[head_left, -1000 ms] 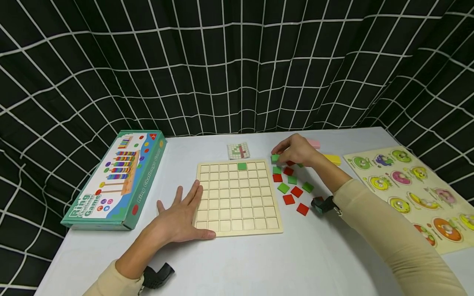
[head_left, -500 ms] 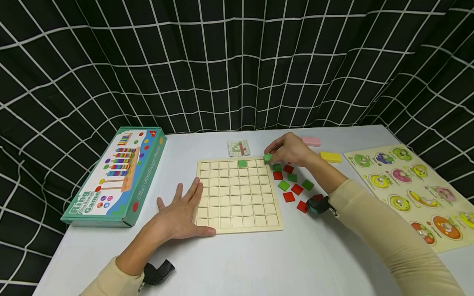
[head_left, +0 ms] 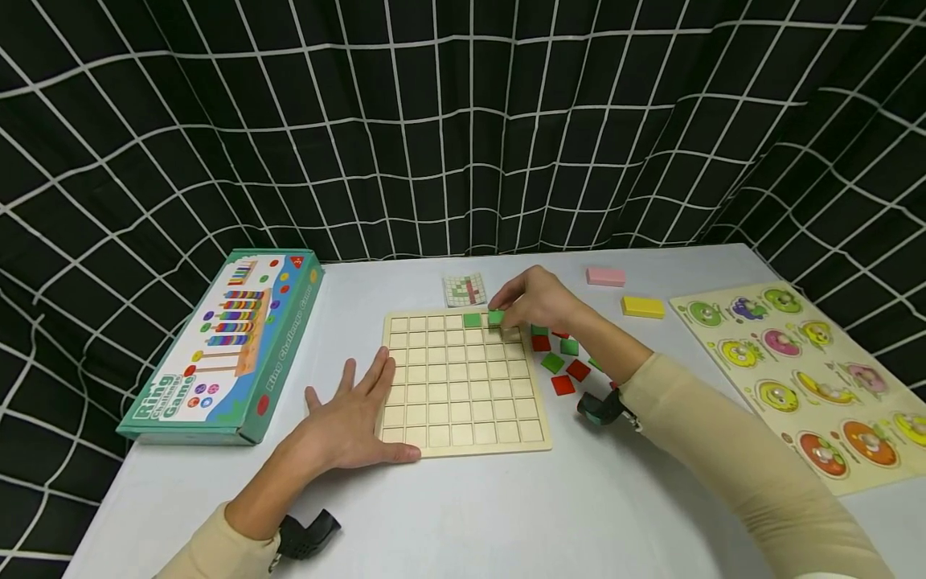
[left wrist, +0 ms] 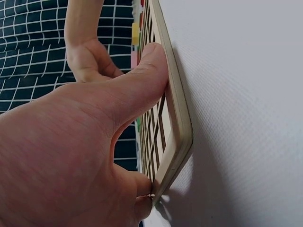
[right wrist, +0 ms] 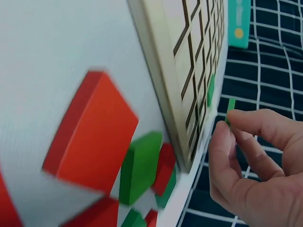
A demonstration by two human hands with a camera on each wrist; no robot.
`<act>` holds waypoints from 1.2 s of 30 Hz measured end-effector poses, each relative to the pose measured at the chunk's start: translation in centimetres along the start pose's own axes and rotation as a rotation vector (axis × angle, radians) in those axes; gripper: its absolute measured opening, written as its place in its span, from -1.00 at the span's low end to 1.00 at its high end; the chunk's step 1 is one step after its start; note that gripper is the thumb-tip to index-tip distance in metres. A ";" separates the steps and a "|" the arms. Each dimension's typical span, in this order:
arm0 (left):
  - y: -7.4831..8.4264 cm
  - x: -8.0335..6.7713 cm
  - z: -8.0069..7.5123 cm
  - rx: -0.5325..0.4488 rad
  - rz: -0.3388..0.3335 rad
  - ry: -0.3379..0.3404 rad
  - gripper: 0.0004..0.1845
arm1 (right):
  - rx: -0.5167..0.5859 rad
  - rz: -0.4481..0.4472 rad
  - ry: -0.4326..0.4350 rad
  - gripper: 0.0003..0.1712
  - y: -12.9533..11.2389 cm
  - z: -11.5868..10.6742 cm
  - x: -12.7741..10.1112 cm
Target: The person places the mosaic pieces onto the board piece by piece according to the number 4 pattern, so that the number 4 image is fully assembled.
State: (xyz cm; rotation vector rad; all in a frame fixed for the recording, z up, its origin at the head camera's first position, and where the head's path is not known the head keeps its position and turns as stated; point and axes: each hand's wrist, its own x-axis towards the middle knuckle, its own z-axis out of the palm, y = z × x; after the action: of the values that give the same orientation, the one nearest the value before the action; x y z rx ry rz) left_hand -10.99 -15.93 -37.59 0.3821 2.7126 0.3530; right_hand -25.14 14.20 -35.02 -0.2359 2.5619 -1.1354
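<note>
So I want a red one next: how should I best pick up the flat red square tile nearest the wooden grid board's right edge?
Pinch the red square tile by two opposite edges, coming from above; it lies flat and thin on the table.

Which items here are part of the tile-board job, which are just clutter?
In use:
grid board
green tile pinched by right hand
placed green tile
loose red and green tiles
pattern card
left hand steadying the board

Lying about:
ring game box
pink block
yellow block
fruit puzzle
</note>
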 end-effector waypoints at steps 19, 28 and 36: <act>0.1 0.1 0.1 -0.002 -0.002 -0.002 0.46 | 0.023 -0.024 -0.064 -0.70 -2.4 3.1 0.7; 0.0 0.0 0.0 0.000 -0.004 -0.003 0.45 | 0.040 -0.025 -0.099 -0.68 -3.3 4.0 1.0; 0.1 0.0 0.0 -0.007 -0.008 -0.008 0.46 | -0.005 0.004 -0.096 -0.68 -3.9 4.5 1.4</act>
State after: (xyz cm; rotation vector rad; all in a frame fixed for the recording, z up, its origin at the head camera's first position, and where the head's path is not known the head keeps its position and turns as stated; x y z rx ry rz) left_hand -10.96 -15.86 -37.60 0.3701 2.7037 0.3584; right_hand -24.79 8.07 -35.28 -0.2789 2.4806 -1.0890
